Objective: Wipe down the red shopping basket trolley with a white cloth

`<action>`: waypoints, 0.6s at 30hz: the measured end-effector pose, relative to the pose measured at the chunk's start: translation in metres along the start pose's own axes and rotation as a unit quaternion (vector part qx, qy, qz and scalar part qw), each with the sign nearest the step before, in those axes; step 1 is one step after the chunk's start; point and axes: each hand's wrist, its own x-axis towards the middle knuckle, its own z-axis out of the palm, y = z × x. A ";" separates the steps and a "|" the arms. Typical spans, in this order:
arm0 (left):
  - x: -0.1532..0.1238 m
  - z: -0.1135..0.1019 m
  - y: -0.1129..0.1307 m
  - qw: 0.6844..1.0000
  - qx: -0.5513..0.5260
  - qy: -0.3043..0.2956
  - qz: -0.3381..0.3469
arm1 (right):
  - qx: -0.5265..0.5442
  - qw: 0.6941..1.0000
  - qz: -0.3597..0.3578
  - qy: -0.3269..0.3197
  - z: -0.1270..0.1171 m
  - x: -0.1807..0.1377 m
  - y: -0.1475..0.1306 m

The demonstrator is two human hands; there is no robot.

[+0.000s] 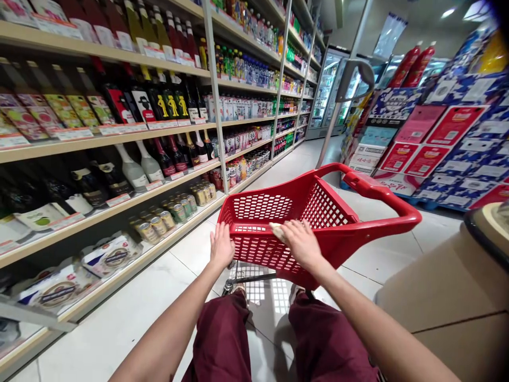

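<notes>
A red plastic shopping cart (254, 252) with perforated walls stands sideways in front of me, its handle to the right. My left hand (221, 246) grips the rim at the cart's left corner. Over the near rim lies my right hand (303, 245), closed on a pale, crumpled cloth (279, 232) that pokes out past the fingers on the left. The cloth touches the rim. Nothing shows inside the part of the basket that I can see.
Shelves (159, 132) of bottles and cans line the left side. Stacked drink cartons (445, 143) stand at the right behind a metal pole (338, 111). A rounded beige pillar or counter (445, 276) is close on my right. Glass-door fridges (328, 90) stand far back.
</notes>
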 end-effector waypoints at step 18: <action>-0.044 -0.005 -0.053 0.987 -0.113 -0.096 -0.069 | 0.129 0.952 -0.273 0.050 0.092 0.044 -0.136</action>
